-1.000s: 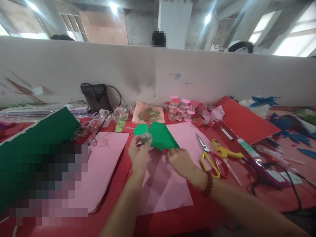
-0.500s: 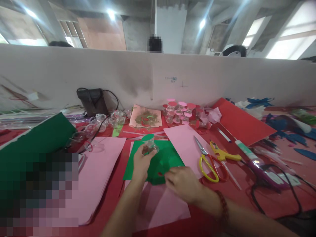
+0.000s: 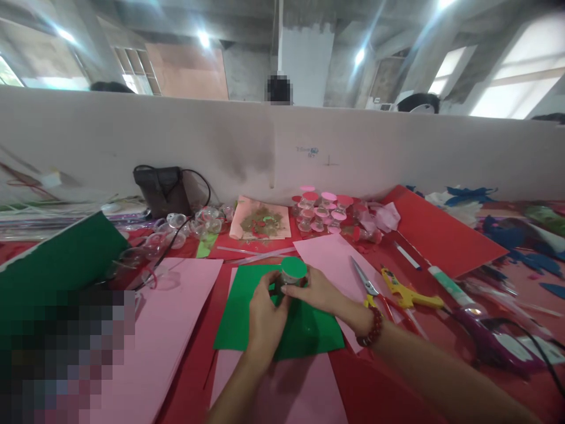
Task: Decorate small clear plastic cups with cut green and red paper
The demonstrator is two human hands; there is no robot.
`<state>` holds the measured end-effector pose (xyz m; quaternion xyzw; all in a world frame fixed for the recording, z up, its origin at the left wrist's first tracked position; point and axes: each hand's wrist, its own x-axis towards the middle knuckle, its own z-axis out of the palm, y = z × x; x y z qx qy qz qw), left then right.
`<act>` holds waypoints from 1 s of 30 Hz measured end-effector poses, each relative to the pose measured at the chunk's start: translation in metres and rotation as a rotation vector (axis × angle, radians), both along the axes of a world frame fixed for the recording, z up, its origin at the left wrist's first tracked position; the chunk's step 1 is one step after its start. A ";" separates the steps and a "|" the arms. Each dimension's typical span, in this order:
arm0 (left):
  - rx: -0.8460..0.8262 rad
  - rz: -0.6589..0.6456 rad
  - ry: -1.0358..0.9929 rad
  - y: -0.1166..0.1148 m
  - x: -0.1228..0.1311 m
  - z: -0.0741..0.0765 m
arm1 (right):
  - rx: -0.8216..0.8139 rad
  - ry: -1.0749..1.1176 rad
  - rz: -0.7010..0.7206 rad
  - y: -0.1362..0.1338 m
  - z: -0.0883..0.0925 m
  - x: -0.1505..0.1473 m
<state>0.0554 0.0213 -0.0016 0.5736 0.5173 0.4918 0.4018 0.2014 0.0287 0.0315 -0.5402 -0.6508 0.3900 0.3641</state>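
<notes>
Right hand now up at green-topped cup — left hand opposite.

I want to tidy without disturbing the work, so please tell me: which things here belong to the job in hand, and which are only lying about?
In the job:
green-topped clear cup, held by left hand and right hand
green sheet beneath
red- and pink-topped cups, probably, being alike

Lying about, apparently:
black bag
blue pieces
pen
scissors, untouched (less certain)

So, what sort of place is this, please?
Probably a craft workshop, judging by the yellow-and-red-handled metal scissors, the yellow gun-shaped plastic tool and the clustered clear plastic cups with pink and red discs.
</notes>
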 end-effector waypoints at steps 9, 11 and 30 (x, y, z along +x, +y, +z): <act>0.014 0.047 -0.002 -0.001 0.002 -0.008 | 0.005 -0.223 -0.593 0.102 -0.018 0.096; -0.007 0.036 -0.016 -0.001 0.002 -0.009 | 0.006 -0.294 -0.701 0.120 -0.024 0.113; -0.053 -0.014 -0.027 0.002 0.001 -0.006 | 0.043 -0.409 -0.610 0.137 -0.032 0.093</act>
